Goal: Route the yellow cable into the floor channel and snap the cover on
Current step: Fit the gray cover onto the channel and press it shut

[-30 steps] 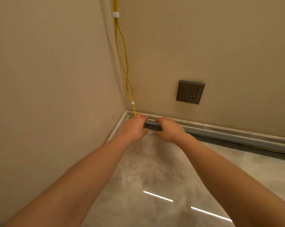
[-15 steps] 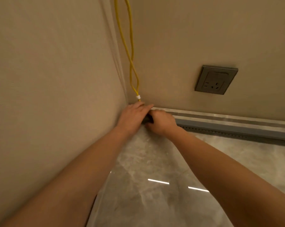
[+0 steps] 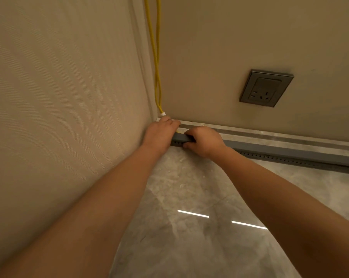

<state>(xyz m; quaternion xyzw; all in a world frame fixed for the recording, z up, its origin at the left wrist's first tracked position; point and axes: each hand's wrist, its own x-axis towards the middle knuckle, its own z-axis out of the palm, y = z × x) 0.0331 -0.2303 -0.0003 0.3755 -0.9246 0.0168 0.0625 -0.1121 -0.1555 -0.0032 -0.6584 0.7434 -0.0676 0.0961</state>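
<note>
Two strands of yellow cable (image 3: pixel 156 57) hang down the room corner, bound by a white tie (image 3: pixel 162 112) just above the floor. A grey cover (image 3: pixel 285 150) lies along the perforated floor channel (image 3: pixel 273 157) at the foot of the back wall. My left hand (image 3: pixel 160 133) rests palm down at the channel's corner end, fingers over the cable's lower end, where a bit of yellow shows. My right hand (image 3: pixel 203 140) grips the cover's left end, thumb under and fingers on top. The cable inside the channel is hidden.
A grey wall socket (image 3: pixel 266 88) sits on the back wall at the right. A pale stone skirting strip (image 3: pixel 269 135) runs behind the channel. The left wall (image 3: pixel 59 97) is close to my left arm. Glossy grey floor (image 3: pixel 189 227) spreads below my arms.
My head has moved closer to the corner. My right hand has shifted slightly right along the cover, so a short piece of cover shows between the hands. My left hand stays at the corner.
</note>
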